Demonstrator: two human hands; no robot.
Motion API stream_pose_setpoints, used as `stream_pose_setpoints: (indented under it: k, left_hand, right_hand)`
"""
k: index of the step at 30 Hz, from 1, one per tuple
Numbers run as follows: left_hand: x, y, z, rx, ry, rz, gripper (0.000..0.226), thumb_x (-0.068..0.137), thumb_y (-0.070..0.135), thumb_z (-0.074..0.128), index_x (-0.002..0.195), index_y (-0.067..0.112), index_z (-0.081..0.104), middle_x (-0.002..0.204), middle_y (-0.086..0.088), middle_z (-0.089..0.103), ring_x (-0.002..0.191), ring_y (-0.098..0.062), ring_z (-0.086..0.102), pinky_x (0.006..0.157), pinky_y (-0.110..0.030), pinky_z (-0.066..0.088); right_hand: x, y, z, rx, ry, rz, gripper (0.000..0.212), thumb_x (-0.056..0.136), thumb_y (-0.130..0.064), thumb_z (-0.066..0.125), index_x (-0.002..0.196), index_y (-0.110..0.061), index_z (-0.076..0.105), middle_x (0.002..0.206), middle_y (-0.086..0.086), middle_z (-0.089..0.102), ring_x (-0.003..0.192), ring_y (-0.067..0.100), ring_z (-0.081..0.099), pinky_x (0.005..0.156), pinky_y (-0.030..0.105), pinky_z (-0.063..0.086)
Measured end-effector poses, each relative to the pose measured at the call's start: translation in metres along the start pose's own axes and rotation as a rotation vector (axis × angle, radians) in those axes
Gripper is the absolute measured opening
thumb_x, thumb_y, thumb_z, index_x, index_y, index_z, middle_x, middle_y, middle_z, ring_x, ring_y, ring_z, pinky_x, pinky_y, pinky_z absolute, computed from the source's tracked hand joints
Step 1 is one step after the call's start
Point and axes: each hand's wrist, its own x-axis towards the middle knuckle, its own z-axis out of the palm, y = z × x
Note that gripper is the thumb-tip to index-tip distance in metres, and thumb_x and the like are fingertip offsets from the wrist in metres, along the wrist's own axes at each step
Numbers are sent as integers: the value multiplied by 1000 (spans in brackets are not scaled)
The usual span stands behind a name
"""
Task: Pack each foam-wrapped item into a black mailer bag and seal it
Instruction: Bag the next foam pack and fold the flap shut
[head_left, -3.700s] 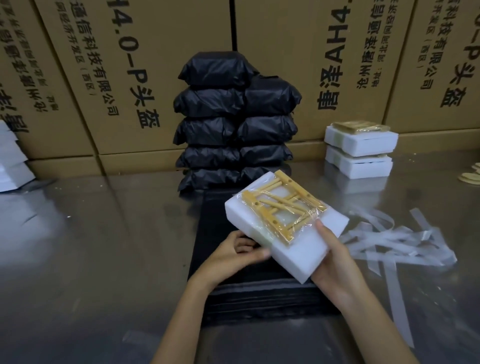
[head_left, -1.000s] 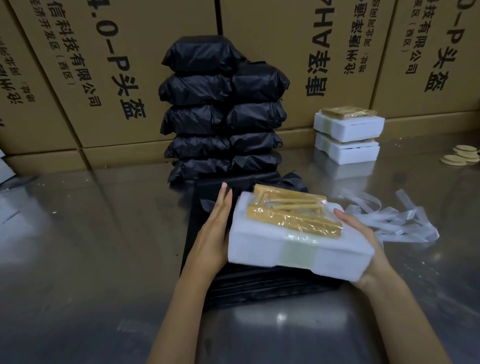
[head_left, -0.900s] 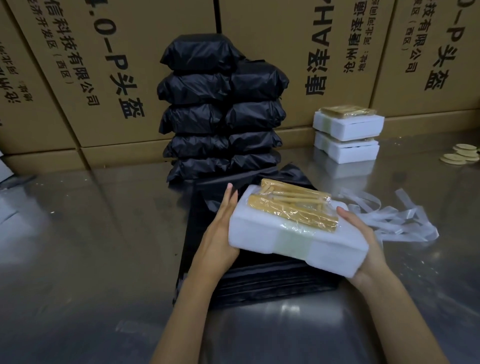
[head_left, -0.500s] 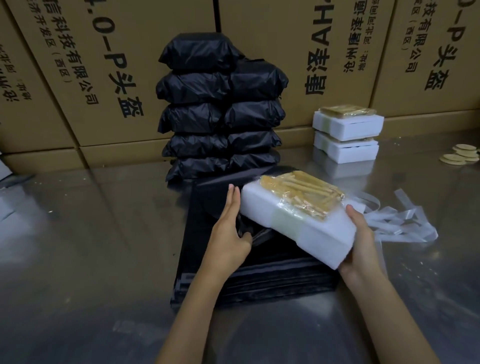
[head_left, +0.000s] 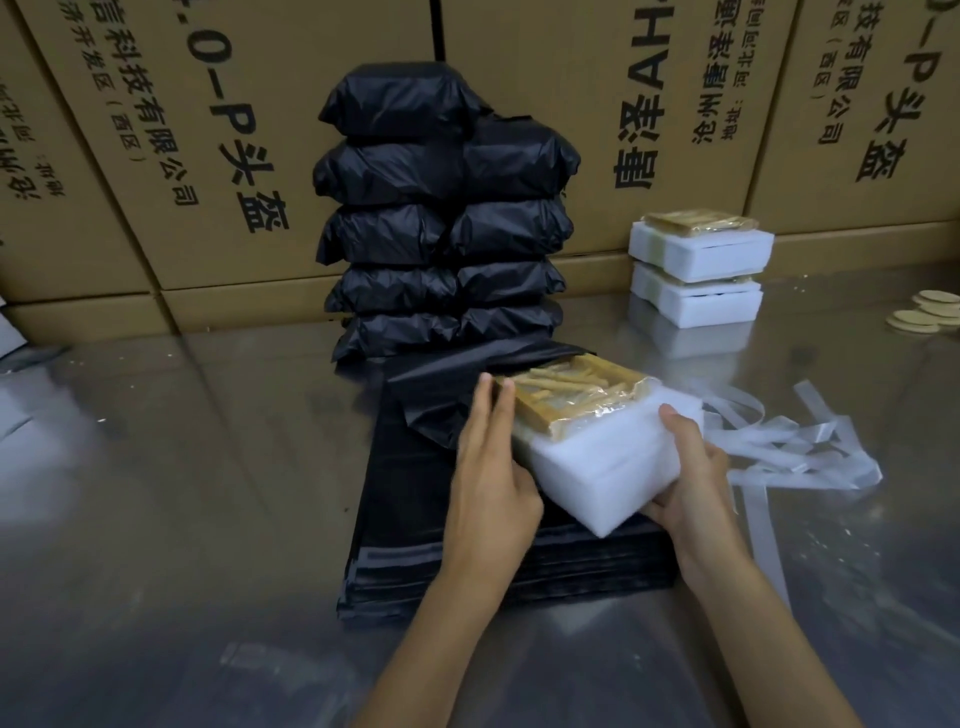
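So the foam-wrapped item (head_left: 602, 457) sits mid-frame, its far end already poking into the mouth of the top black mailer bag (head_left: 441, 400). Its long axis runs from lower right up toward upper left, so the push has to go that way, away from the body. The right hand (head_left: 691, 478) has its grip curled round the near right corner of the foam, and I'd say it does the shoving. The left hand (head_left: 493, 467) lies flat along the left edge, fingers straight against the bag's lip, looks like it's holding the opening.

The bag lies on a pile of flat mailers (head_left: 467, 571) on the table (head_left: 182, 493). Packed black parcels (head_left: 441, 218) are stacked just behind it and could stop the push. Loose white strips (head_left: 789, 447) lie just right, and two more foam packs (head_left: 696, 270) wait upper right.
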Motion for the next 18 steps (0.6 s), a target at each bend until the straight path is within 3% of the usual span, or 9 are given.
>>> stream_pose_setpoints:
  k: [3,5,8,11,13,16,18]
  left_hand:
    - [7,-14,-8,-33,126,-127,72,95,1,55,154,32,29,164,18,8,148,0,14,110,-20,31]
    - [12,-24,-14,-95,179,-208,64,96,6,60,151,27,35,160,8,25,144,-9,30,113,-27,34]
    - [18,-40,-28,-247,222,-364,53,94,10,67,142,21,47,141,4,48,124,-11,51,103,-28,44]
    - [21,-58,-41,-311,200,-474,36,90,3,68,125,10,62,121,-5,65,114,-19,60,91,-23,47]
    - [21,-69,-50,-302,198,-546,31,90,0,66,121,4,65,113,-11,68,108,-22,62,87,-28,48]
    - [21,-81,-61,-348,229,-639,25,91,-3,64,116,-1,65,105,-15,67,98,-25,62,79,-28,46]
    - [22,-84,-65,-397,238,-687,25,89,-3,66,115,0,65,106,-16,67,93,-23,63,75,-28,47]
  right_hand:
    - [-4,-2,4,-3,-135,16,95,56,-68,79,134,-22,50,123,7,67,95,23,75,67,42,62]
    - [-11,-2,8,-51,-240,31,94,53,-66,82,127,-17,51,120,13,66,90,28,76,63,39,62]
    - [-19,-1,11,-159,-374,32,95,53,-63,88,121,-7,51,108,17,72,87,37,75,60,37,62]
    - [-23,4,12,-479,-477,-66,94,54,-65,88,112,-1,50,88,10,77,78,25,76,62,34,62]
    - [-25,9,13,-651,-536,-158,84,55,-68,85,99,-5,53,84,11,74,71,19,70,63,31,57]
    - [-28,13,15,-742,-544,-301,70,58,-82,74,78,-16,61,71,11,68,63,24,62,64,27,48]
    - [-29,13,18,-698,-407,-440,63,65,-82,69,71,-19,65,63,4,64,56,15,56,58,19,43]
